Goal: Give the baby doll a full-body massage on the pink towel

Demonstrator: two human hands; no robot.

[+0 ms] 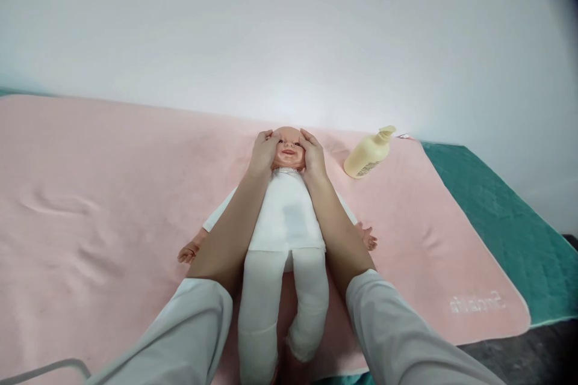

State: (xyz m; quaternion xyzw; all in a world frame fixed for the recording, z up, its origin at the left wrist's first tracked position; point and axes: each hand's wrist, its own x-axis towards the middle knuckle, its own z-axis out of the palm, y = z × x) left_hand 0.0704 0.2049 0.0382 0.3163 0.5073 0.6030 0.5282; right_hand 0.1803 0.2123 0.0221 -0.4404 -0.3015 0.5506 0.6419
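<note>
Doll (289,210), one, head between two hands (289,153); one bottle (366,155).

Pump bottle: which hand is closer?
Right. The right hand is on the side of the doll's head facing the bottle, not touching the bottle; the left hand is on the head's opposite side, farther away.

Your head view shows diffuse, moderately bright light, with a pale glow low on the wall (280,36), soft shadows, dark right-hand corners and slightly soft detail.
</note>
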